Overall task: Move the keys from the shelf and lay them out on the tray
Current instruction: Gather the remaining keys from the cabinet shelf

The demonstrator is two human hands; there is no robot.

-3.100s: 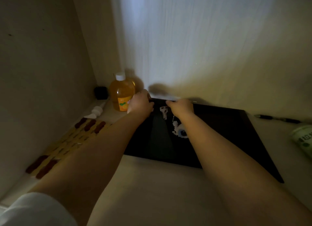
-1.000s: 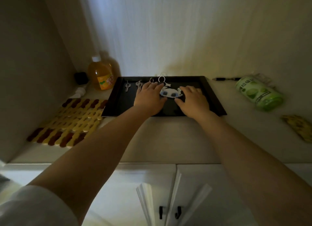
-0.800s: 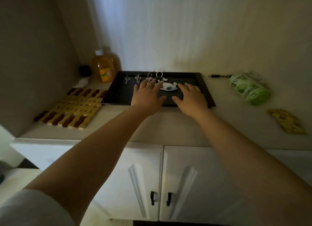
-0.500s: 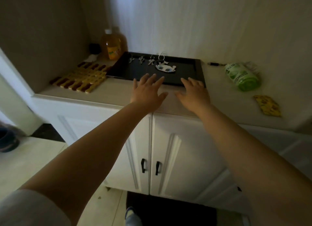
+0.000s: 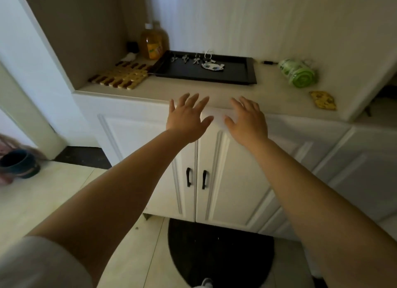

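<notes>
One head-worn wide-angle view looks forward and down from standing height. It faces the counter (image 5: 193,90) and cabinet doors (image 5: 214,169), both arms outstretched.

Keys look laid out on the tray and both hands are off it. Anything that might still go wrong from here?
Two small risks. The keys sit bunched along the far rim of the tray, and one ring seems to lean on that rim, so a nudge might tip it out. The tray's left corner also seems to touch the wooden trivet, so shifting either may jostle the layout. Left hand and right hand are open and empty.
</notes>
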